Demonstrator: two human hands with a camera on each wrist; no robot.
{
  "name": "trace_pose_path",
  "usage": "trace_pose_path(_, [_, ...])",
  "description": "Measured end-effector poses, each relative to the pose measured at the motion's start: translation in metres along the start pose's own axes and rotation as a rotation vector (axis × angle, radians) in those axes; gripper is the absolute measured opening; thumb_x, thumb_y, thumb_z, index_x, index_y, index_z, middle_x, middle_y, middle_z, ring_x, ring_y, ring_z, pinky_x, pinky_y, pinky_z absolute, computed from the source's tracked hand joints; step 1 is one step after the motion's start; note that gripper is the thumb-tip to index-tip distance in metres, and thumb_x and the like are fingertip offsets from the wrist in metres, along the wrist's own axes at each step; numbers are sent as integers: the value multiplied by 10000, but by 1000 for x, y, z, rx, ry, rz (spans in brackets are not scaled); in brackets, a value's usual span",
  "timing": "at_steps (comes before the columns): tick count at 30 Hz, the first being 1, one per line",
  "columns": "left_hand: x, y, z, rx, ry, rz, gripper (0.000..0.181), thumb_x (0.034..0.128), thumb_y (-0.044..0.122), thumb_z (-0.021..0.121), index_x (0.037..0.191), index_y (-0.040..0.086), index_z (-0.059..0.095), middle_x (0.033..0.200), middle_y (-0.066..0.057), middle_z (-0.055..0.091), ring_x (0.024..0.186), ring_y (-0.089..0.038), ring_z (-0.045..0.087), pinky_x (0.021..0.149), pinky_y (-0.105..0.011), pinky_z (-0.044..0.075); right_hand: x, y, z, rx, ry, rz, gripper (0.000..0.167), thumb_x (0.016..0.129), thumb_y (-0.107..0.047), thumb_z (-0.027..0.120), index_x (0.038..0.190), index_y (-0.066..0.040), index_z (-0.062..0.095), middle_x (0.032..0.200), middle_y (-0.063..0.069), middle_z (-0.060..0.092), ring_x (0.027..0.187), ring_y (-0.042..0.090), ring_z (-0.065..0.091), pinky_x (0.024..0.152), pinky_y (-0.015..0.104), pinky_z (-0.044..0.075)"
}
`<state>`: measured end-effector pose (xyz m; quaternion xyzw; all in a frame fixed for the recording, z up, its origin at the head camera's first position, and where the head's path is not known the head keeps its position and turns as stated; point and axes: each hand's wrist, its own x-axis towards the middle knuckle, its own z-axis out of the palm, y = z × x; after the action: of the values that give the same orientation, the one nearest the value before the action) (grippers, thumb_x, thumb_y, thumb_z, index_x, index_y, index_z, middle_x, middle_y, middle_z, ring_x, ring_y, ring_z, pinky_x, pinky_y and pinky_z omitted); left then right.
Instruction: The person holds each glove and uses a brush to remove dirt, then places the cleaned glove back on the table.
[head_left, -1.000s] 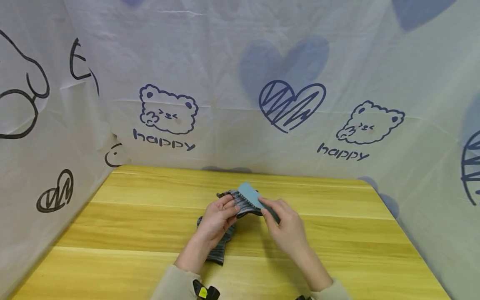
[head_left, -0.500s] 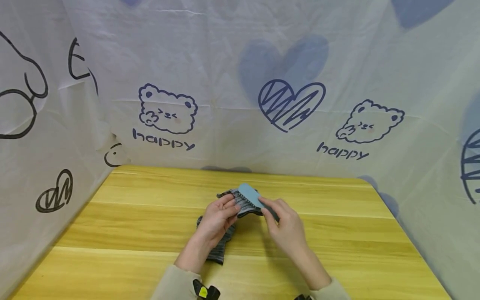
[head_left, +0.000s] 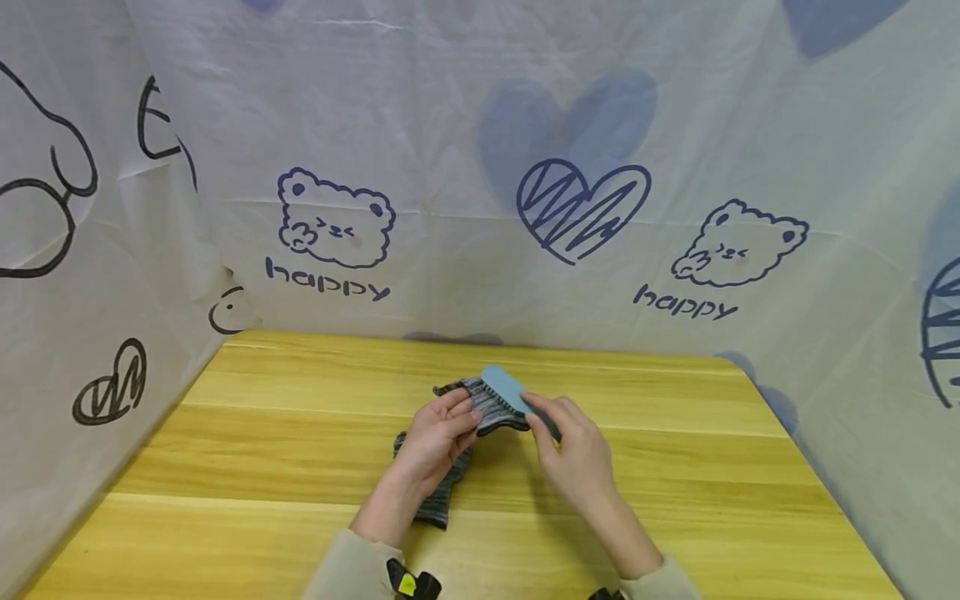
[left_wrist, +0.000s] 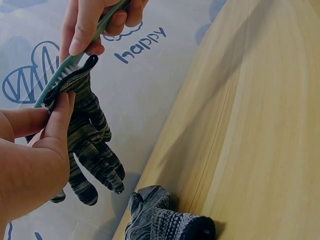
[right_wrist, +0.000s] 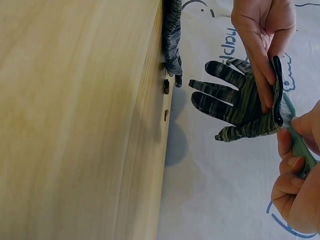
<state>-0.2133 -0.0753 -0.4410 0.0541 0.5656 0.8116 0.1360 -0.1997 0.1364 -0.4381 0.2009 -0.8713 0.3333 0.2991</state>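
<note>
My left hand [head_left: 433, 443] pinches a grey-and-black knitted glove [head_left: 497, 414] near its cuff and holds it up above the table. In the left wrist view the fingers of this glove [left_wrist: 95, 150] dangle downward. My right hand [head_left: 579, 454] grips the handle of a blue-green brush [head_left: 504, 387], thumb and fingers around it. White bristles of the brush [right_wrist: 286, 111] touch the glove by its dark cuff edge in the right wrist view. A second, matching glove [head_left: 441, 498] lies on the table, partly hidden under my left forearm and hand.
The yellow wood-grain table [head_left: 712, 483] extends to both sides of my hands. A white cloth [head_left: 450, 150] printed with hearts and bears hangs behind it and along the sides. Two small dark spots [right_wrist: 166, 86] show near the table's edge in the right wrist view.
The brush has shifted slightly to the right along the glove, together with my right hand. My left hand keeps its pinch on the glove, and the second glove lies still.
</note>
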Motion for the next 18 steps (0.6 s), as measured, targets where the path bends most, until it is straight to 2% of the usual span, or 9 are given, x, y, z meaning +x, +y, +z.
trace_pose_path(3, [1, 0, 0, 3, -4, -2, 686, 1067, 12, 511, 1623, -82, 122, 1693, -292, 103, 1565, -372, 173, 1069, -265, 493, 0, 0, 0, -2, 4, 18, 284, 966, -120, 749, 1250, -134, 758, 973, 15, 721, 713, 105, 600, 551, 251, 479])
trace_pose_path(7, [2, -1, 0, -1, -7, -7, 692, 1063, 4, 508, 1626, -76, 113, 1697, -283, 99, 1568, -368, 164, 1202, -409, 385, 0, 2, 0, -15, 24, 42, 289, 954, -121, 761, 1242, -141, 764, 943, 6, 710, 681, 114, 558, 530, 255, 446])
trace_pose_path(11, [2, -2, 0, -5, -15, -8, 699, 1058, -7, 507, 1625, -80, 106, 1697, -286, 99, 1569, -373, 156, 1242, -502, 292, 1, 5, -1, -20, 31, 53, 293, 955, -120, 761, 1246, -148, 764, 941, 4, 709, 668, 119, 539, 521, 251, 425])
trace_pose_path(15, [2, -3, -1, 1, -25, -6, 704, 1059, -8, 505, 1626, -80, 93, 1700, -278, 88, 1571, -367, 145, 1240, -484, 304, 1, 8, -1, -13, 36, 54, 300, 953, -104, 760, 1252, -130, 759, 961, 35, 719, 663, 118, 538, 512, 239, 414])
trace_pose_path(18, [2, -3, -1, 8, -22, -8, 711, 1059, -1, 508, 1629, -70, 90, 1706, -260, 87, 1573, -344, 147, 1169, -345, 416, 2, 12, -2, -22, 57, 47, 307, 940, -75, 765, 1245, -109, 759, 953, 62, 720, 649, 115, 521, 503, 230, 398])
